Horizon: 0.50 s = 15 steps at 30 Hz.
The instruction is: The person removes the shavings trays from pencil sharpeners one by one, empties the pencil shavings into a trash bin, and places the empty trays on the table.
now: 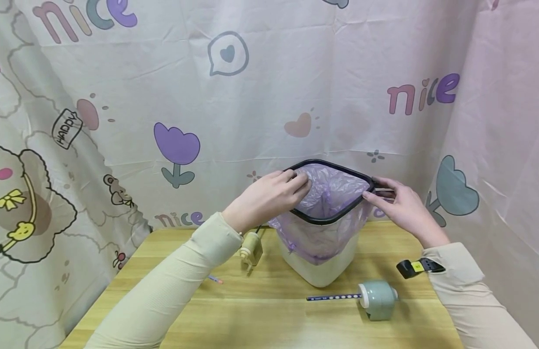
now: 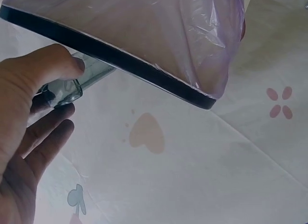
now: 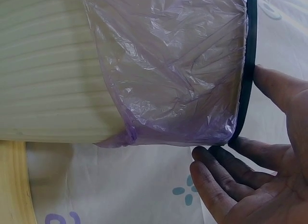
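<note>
1. Standing near the back edge of the counter, right of its middle: cream bin, one corner facing the front edge. Gap to the back edge hidden behind it.
2. Purple bag lines the bin and folds outward over the walls; its loose hem hangs partway down. Black rim runs around the mouth, over the bag.
3. Left hand over the rim's left side, hiding part of it. Left wrist view: thumb and fingers narrow, holding a clear glassy item beside the rim. Item's full shape hidden; contact with the rim cannot be told.
4. Right hand at the rim's right corner, toward the back right corner of the counter. Thumb on one side of the bend, forefinger on the other, pinching it; other fingers bent just beside the bag.
5. Cream device left of the bin, near the back edge; a narrow strip of wood separates the two.
6. Teal device near the right edge, in front of the bin; blue pencil projects from it leftward, apart from the bin's base.
7. Orange-tipped pencil toward the left edge, partly under the left sleeve in view.
8. Curtain hangs behind the back edge.
</note>
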{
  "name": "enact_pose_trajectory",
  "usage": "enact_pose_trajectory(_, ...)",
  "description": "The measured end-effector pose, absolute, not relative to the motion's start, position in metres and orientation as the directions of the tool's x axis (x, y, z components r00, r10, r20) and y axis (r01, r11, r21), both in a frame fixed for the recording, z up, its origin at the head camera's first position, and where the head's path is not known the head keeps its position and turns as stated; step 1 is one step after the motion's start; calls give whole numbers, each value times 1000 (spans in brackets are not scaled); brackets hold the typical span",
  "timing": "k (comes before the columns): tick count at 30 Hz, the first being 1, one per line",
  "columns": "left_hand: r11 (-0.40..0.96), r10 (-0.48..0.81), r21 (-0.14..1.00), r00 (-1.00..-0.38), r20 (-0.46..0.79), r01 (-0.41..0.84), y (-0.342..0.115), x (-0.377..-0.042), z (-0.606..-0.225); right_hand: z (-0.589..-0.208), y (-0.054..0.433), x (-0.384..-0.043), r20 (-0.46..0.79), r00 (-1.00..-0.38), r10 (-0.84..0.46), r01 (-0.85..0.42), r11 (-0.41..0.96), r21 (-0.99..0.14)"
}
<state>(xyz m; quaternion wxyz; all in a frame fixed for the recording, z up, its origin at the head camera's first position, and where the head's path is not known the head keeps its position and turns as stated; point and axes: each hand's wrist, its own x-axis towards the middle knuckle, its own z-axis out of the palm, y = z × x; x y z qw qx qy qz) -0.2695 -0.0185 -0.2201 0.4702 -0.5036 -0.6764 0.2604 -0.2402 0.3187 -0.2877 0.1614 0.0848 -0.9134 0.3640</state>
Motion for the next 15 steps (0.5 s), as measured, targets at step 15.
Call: enact_pose_trajectory(15, 344, 927, -730, -89, 365, 591, -32, -279, -218, -288, 320, -242, 343, -938, -36, -258, 734, -628)
